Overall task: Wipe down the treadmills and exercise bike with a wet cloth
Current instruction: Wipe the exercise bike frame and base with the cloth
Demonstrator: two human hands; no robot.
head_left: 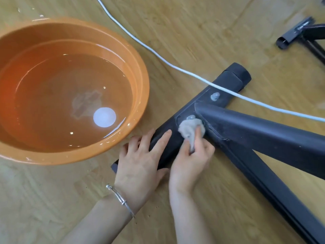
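Low down, at floor level. The right hand [191, 161] pinches a small grey wadded cloth [188, 126] between thumb and fingers and presses it into the joint of the black tubular metal base bar [233, 76], right against a silver bolt head [190, 118]. The left hand [140, 161] lies flat on the same bar, fingers spread, bracing it. Bike or treadmill foot: cannot tell from this view.

Risks:
- The round orange plastic basin [140, 88] holds plenty of water and sits just beside the left hand. A knock would likely slop water onto the wooden floor [193, 23].
- The white cable [158, 55] crosses the bar near the wiping spot. A dripping cloth could wet it.
- The cloth may snag on the bolt.

No brand, label or writing is readable.
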